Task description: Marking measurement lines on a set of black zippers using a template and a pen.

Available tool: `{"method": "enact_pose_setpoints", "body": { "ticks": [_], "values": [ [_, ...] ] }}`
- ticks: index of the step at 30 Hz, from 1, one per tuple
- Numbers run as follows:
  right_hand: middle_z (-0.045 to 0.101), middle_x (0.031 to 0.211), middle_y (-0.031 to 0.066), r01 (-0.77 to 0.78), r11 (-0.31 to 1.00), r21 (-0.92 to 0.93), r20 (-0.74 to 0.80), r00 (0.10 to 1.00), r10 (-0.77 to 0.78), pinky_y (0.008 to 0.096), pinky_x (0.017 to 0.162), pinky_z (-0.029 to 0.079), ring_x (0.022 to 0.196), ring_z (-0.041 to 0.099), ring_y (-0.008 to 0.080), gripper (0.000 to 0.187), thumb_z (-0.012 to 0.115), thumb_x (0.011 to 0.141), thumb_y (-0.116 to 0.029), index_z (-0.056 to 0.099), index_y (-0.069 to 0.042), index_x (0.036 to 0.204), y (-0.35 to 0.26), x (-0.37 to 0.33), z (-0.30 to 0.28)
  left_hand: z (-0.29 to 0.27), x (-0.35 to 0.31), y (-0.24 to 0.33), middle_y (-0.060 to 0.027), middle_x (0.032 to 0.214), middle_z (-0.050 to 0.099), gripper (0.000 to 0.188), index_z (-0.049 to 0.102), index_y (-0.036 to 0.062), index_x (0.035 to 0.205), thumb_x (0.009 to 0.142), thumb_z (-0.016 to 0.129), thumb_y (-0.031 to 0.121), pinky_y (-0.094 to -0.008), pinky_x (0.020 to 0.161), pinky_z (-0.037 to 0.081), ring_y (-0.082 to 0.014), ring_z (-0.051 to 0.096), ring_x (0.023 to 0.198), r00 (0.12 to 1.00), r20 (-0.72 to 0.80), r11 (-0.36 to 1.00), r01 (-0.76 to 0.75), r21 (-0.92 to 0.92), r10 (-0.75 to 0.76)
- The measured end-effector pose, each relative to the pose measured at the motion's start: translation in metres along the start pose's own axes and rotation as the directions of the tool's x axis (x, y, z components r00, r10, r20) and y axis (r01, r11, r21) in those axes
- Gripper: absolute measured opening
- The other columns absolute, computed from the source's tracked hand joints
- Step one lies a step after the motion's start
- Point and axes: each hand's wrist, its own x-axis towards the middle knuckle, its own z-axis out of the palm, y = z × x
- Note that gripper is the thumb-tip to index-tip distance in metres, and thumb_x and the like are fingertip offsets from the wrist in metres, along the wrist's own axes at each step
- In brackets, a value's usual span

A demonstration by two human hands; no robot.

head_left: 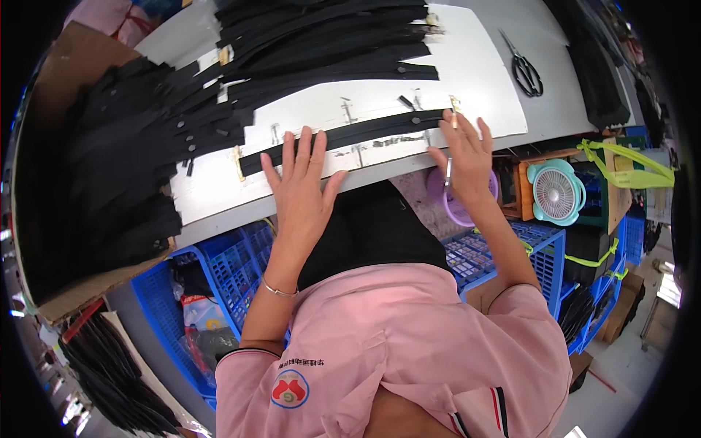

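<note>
A long black fabric strip [350, 134] lies straight across a white board [482, 95] that bears dark marks. My left hand [301, 175] is flat near the strip's left part, its fingers spread and their tips on or just beside the strip. At the strip's right end is my right hand [467, 162], with fingertips on the fabric. A slim silver pen-like stick [447, 172] shows between its thumb and fingers; the rest is hidden by the hand. A small dark round piece [417, 120] sits on the strip near my right fingers.
Black strips [321, 44] are piled at the board's far side, with a larger black heap [117, 139] at left. Black-handled scissors [526, 73] lie at far right. Below the table edge are blue crates [219, 270], a turquoise fan [557, 191] and a purple basket [460, 212].
</note>
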Motion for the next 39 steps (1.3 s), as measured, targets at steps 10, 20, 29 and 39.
{"method": "enact_pose_setpoints", "body": {
  "ticks": [10, 20, 29, 39],
  "values": [
    [0.077, 0.112, 0.0103, -0.043, 0.998, 0.046, -0.06, 0.997, 0.046, 0.0483, 0.116, 0.037, 0.118, 0.066, 0.0267, 0.043, 0.08, 0.088, -0.014, 0.067, -0.004, 0.128, 0.002, 0.004, 0.001, -0.01, -0.03, -0.034, -0.017, 0.165, 0.036, 0.076, 0.04, 0.0021, 0.157, 0.098, 0.068, 0.041, -0.0666, 0.122, 0.001, -0.0354, 0.025, 0.157, 0.982, -0.114, 0.988, 0.151, 0.017, -0.148],
    [0.075, 0.105, 0.0086, -0.506, 0.411, 0.758, 0.333, 0.843, 0.423, 0.0346, 0.095, 0.051, 0.103, 0.068, 0.0205, 0.024, 0.062, 0.104, -0.014, 0.071, -0.006, 0.124, -0.091, 0.072, -0.028, -0.014, -0.034, -0.041, -0.0152, 0.163, 0.042, 0.074, 0.044, 0.0043, 0.156, 0.097, 0.069, 0.042, -0.0649, 0.123, 0.003, -0.0334, 0.028, 0.156, 0.978, -0.139, 0.987, 0.158, 0.015, -0.155],
    [0.07, 0.085, 0.0021, -0.385, 0.078, 0.92, 0.373, 0.918, 0.134, 0.0231, 0.057, 0.044, 0.065, 0.058, 0.0042, 0.017, 0.067, 0.1, -0.014, 0.074, 0.001, 0.103, -0.175, 0.12, 0.025, -0.015, -0.03, -0.036, -0.0148, 0.16, 0.045, 0.075, 0.047, 0.0048, 0.154, 0.094, 0.072, 0.042, -0.0656, 0.122, 0.006, -0.0329, 0.033, 0.154, 0.972, -0.169, 0.986, 0.168, 0.003, -0.166],
    [0.074, 0.087, 0.0049, -0.394, 0.318, 0.862, 0.389, 0.918, 0.082, 0.0235, 0.066, 0.049, 0.072, 0.064, 0.0077, 0.018, 0.069, 0.1, -0.016, 0.074, 0.001, 0.103, -0.184, 0.122, 0.019, -0.017, -0.032, -0.037, -0.0145, 0.158, 0.047, 0.073, 0.05, 0.0037, 0.151, 0.094, 0.072, 0.042, -0.0661, 0.122, 0.006, -0.0328, 0.036, 0.152, 0.967, -0.184, 0.984, 0.175, -0.023, -0.176]
  ]
}}
